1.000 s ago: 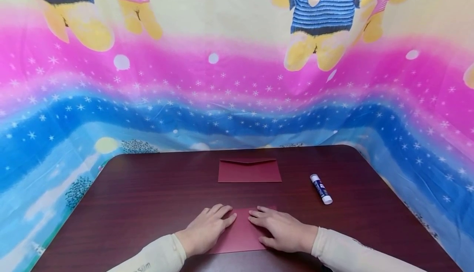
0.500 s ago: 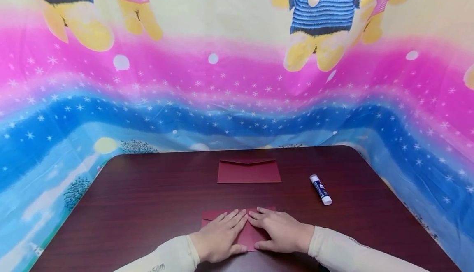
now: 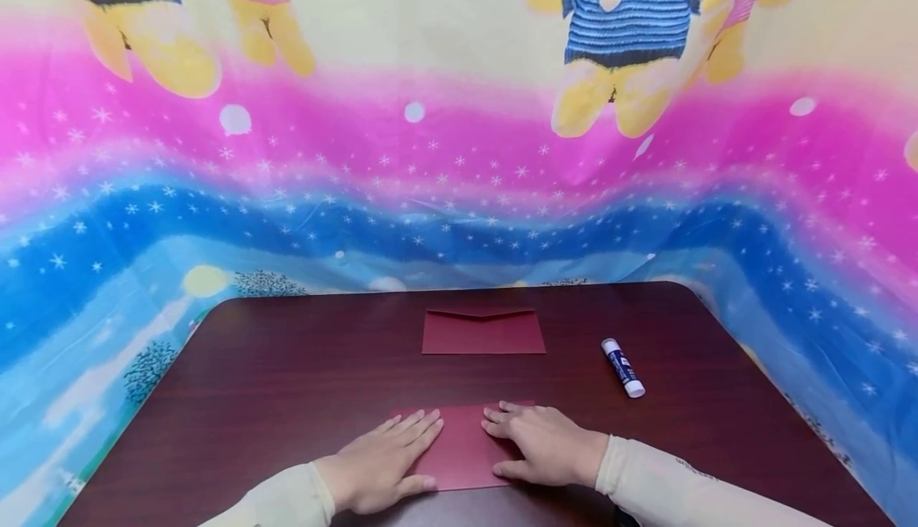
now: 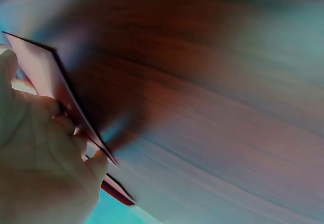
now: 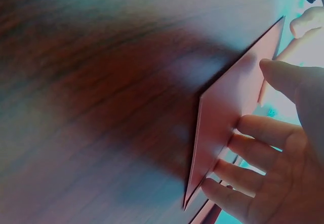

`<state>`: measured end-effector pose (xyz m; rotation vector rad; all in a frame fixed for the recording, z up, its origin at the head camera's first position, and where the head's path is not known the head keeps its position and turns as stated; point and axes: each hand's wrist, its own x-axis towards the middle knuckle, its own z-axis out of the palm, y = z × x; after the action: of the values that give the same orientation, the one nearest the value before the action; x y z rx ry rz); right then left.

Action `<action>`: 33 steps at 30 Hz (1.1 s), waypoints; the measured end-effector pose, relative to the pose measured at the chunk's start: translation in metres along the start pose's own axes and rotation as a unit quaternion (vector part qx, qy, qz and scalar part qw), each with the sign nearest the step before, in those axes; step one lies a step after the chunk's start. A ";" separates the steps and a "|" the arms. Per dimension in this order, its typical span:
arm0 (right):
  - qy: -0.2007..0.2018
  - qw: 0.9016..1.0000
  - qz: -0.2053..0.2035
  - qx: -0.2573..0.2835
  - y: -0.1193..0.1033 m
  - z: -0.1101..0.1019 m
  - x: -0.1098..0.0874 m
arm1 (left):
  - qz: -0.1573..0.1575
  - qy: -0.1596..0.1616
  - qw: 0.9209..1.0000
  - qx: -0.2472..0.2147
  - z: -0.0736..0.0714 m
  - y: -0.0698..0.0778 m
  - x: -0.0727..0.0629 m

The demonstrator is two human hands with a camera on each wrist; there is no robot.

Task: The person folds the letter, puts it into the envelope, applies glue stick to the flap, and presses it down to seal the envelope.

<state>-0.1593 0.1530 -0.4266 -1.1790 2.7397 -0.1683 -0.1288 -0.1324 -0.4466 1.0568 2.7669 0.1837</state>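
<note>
A dark red envelope (image 3: 462, 451) lies on the table near the front edge, between both hands in the head view. My left hand (image 3: 380, 459) rests flat over its left part, fingers straight and pointing away, thumb along the near edge. On its right part lies my right hand (image 3: 548, 443), with the fingers spread and the thumb apart. Both hands cover the envelope's ends in the head view. The right wrist view shows the right fingers (image 5: 253, 153) extended along the envelope (image 5: 223, 107). In the left wrist view, the left hand (image 4: 45, 153) reaches across the envelope (image 4: 40, 67).
Farther back on the dark wooden table (image 3: 287, 367) lies a second red envelope (image 3: 484, 336), its pointed flap at the far side. A white and blue glue stick (image 3: 622, 367) lies to its right. A printed cloth (image 3: 459, 152) hangs behind and beside the table.
My left hand slid right across the envelope to near its middle, then back left to its left end. The right hand has hardly moved.
</note>
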 end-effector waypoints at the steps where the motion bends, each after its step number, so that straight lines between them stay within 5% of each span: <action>1: -0.003 1.000 0.002 0.005 0.000 0.000 0.000 | -0.003 0.004 1.000 -0.004 0.000 -0.003 -0.003; 8: -0.012 1.000 0.007 0.010 -0.003 0.002 0.002 | -0.015 -0.005 1.000 -0.012 -0.006 -0.009 -0.019; 15: -0.031 0.999 0.010 0.008 -0.014 -0.003 0.005 | -0.013 -0.008 1.000 0.012 -0.006 -0.007 -0.021; 25: -0.022 0.998 -0.047 -0.041 -0.052 0.013 0.031 | -0.018 -0.012 1.000 -0.010 -0.006 -0.008 -0.021; 33: -0.034 0.998 -0.023 -0.055 -0.040 0.013 0.020 | -0.018 -0.011 1.000 -0.015 -0.004 -0.007 -0.018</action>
<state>-0.1421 0.1105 -0.4350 -1.2505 2.6946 0.0179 -0.1210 -0.1496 -0.4415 0.9960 2.7522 0.2055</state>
